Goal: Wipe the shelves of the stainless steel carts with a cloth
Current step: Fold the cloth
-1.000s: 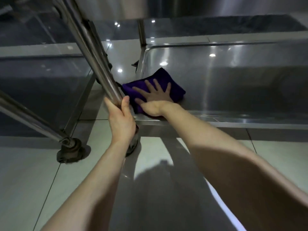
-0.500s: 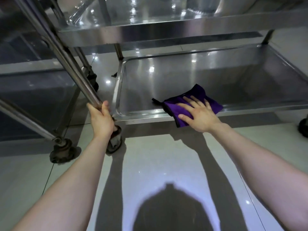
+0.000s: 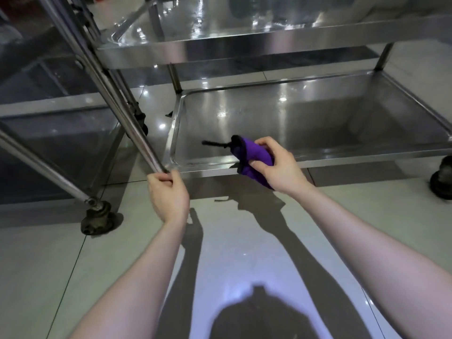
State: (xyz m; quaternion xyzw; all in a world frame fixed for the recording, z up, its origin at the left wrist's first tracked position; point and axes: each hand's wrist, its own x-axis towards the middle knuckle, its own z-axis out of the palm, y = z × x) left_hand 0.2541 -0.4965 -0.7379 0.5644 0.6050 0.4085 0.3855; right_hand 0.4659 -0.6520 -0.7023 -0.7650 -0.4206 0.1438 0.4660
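Note:
A purple cloth [image 3: 254, 157] with a black edge and a black loop is bunched in my right hand [image 3: 276, 166], which grips it just above the front rim of the cart's bottom shelf [image 3: 305, 118]. My left hand [image 3: 168, 192] grips the lower end of the cart's slanted steel leg [image 3: 117, 104] at the shelf's front left corner. A middle shelf [image 3: 220, 50] of the same cart runs above, shiny with reflections.
A second steel cart [image 3: 49, 148] stands to the left, with a castor [image 3: 96, 220] on the tiled floor. Another castor [image 3: 442, 179] sits at the right edge. Pale floor tiles with my shadow lie in front.
My right hand was pressing flat on the cloth on the bottom shelf; it has now lifted the cloth and bunched it up. The view has pulled back and upward. My left hand stays on the leg.

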